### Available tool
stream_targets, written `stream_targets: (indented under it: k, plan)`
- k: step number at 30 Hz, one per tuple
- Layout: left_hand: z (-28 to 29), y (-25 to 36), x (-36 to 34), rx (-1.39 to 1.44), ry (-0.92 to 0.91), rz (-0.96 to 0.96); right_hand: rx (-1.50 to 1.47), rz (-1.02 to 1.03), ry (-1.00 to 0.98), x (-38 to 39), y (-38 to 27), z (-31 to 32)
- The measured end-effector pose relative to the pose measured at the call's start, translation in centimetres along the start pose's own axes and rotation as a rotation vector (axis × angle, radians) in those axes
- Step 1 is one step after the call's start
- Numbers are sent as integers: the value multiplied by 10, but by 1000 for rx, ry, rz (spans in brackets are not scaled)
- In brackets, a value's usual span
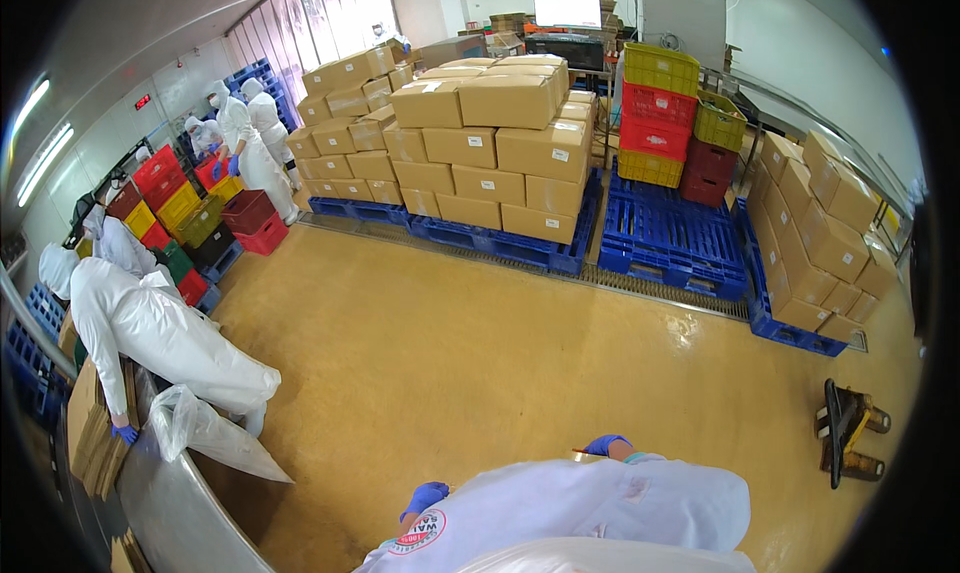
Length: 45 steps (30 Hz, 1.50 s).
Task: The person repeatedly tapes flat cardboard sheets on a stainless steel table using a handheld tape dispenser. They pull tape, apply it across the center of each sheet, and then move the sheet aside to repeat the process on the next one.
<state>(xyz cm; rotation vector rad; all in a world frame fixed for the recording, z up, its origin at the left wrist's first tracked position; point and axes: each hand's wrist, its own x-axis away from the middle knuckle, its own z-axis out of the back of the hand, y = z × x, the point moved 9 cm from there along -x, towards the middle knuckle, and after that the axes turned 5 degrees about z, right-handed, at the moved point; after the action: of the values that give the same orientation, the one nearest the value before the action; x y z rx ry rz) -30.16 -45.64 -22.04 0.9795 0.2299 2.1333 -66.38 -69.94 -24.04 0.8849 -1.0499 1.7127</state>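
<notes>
Past a white coat (600,503) at the lower edge show two blue-gloved hands; the left hand (427,497) and right hand (607,444) are partly hidden, so I cannot tell their grip. A small, mostly covered object (583,456) sits by the right fingers. Across a yellow floor (420,373), cartons (525,153) stand on blue pallets (490,243)

Flr (400,353) is ylw, walls (422,5) wht, lts (46,165) on.

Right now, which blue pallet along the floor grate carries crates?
The second pallet from right: coloured plastic crates stand at its back, whereas the others carry cardboard cartons.
</notes>
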Motion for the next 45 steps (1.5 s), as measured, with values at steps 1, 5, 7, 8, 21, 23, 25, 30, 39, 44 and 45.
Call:
stream_targets:
  k: [1,5,7,8,21,23,25,30,39,44,45]
  plan:
    - [1,8,1,4,2,3,-19,21,-23,-9,8,-1]
    - [-13,1,17,44,12,72,-68,98,-127,-65,35,-9]
    - [-26,-21,32,49,3,145,-8,27,-121,-60,20,-4]
    - [-33,-30,40,57,-1,176,22,-14,-114,-49,14,0]
    - [-37,-66,111,224,153,371,199,-1,-70,-36,-24,18]
    - [-41,-57,113,241,149,369,208,-15,-110,-39,-28,14]
    - [-50,-52,112,250,132,365,216,-6,-96,-42,-31,12]
    - [-73,-49,117,258,84,377,232,29,-31,-44,-25,16]
    - [-93,-58,124,250,50,408,63,74,-71,-80,30,-13]
    - [-85,-46,96,207,9,351,-153,97,-36,-110,57,-27]
    - [-84,-44,93,193,9,341,-109,113,4,-105,54,-24]
